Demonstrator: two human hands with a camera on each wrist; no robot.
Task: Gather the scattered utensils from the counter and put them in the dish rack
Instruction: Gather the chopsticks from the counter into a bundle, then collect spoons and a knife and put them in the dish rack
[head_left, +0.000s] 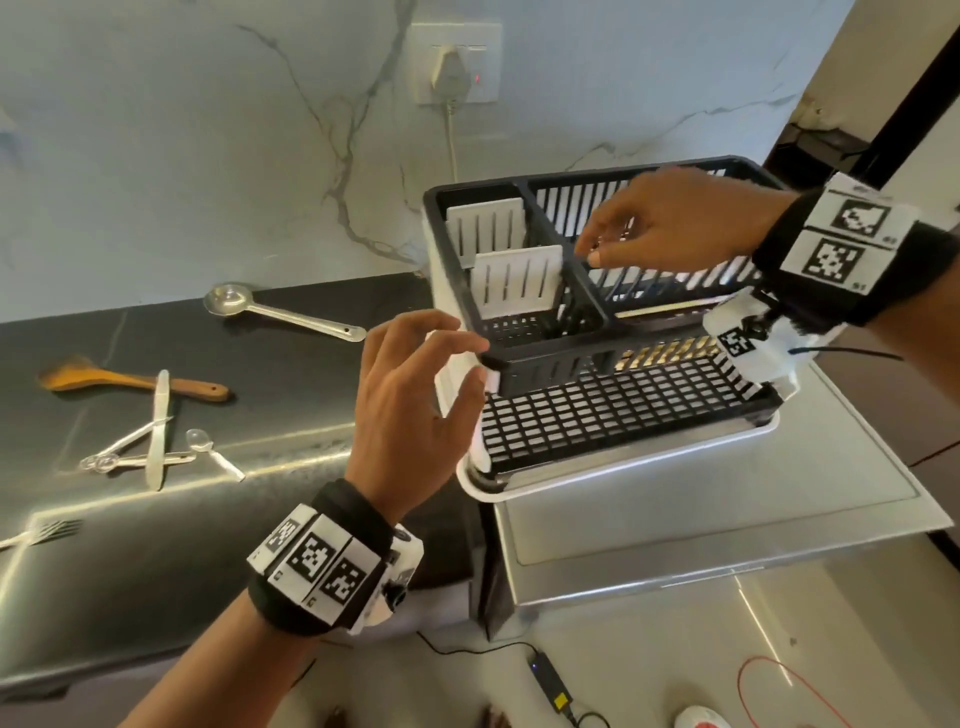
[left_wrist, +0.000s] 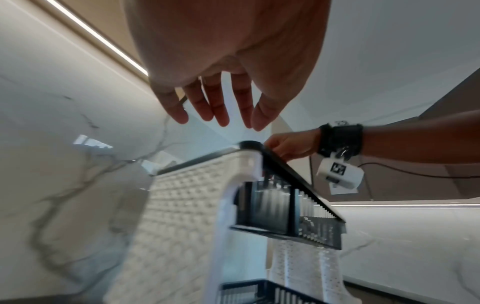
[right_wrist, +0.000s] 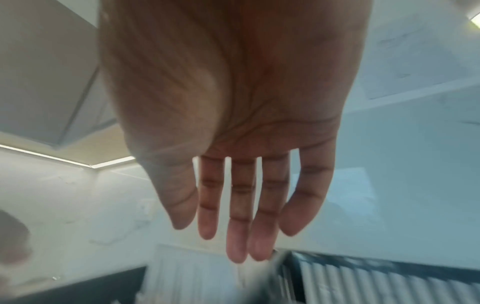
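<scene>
Dark stone counter (head_left: 291, 415) left: steel ladle (head_left: 275, 312), wooden spatula (head_left: 130, 382), clear plastic cutlery (head_left: 156, 441) scattered, awaiting pickup. Black-and-white plastic dish rack (head_left: 597, 415) right. Left hand (head_left: 410, 410) near rack corner, fingers spread, empty; right hand (head_left: 675, 223) over cutlery compartment, fingers relaxed, empty.

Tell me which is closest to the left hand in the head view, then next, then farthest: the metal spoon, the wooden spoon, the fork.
From the left hand:
1. Metal spoon, up-left near the wall.
2. Wooden spoon, farther left.
3. Fork, at the far left edge.

Dish rack (head_left: 597, 415): right end of desk (head_left: 260, 426). Left of it, on desk: ladle (head_left: 280, 312) rear; wooden spatula (head_left: 130, 383), plastic cutlery (head_left: 156, 441) mid; fork (head_left: 47, 531) front-left.
</scene>
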